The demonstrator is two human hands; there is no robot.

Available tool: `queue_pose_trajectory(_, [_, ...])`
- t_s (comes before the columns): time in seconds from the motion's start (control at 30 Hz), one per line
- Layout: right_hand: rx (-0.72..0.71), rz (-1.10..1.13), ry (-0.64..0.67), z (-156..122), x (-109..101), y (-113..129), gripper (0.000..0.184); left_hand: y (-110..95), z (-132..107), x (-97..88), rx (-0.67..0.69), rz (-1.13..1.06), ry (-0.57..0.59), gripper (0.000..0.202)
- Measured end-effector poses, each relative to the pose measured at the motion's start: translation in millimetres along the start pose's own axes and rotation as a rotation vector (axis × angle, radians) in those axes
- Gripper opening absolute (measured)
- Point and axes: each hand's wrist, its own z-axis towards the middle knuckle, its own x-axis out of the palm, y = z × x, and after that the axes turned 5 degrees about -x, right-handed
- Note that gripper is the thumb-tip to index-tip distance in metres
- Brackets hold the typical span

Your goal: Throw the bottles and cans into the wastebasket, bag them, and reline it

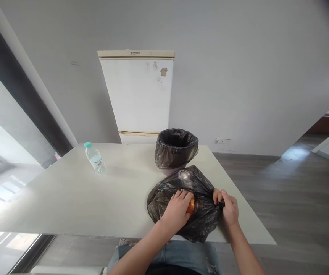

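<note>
My right grip: clamped on neck of black bag | bag extends leftward, under my left grip | left closed or not: I cannot tell

Plain grey wall, white fridge, pale table, dark floor, daylight at left

Daylight from left, glare on floor

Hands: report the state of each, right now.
Left hand: curled over the filled black bag; whether it grips cannot be told.
Right hand: closed, holding the bag's gathered neck.
</note>
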Motion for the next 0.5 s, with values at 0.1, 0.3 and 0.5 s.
queue_pose_trajectory(0.1, [0.029,0.018,-0.033,-1,2,2,0.051,-4,-13,-23.5,-0.118,-0.138,-0.015,0.046])
queue_pose_trajectory(0.3, [0.058,-0.019,-0.074,-2,10,10,0.049,3,-53,-103.3,-0.296,-0.517,-0.302,0.047])
queue_pose_trajectory(0.5, [0.047,0.007,-0.067,-1,7,1,0.052,53,-66,-153.5,-0.342,-0.709,-0.756,0.055])
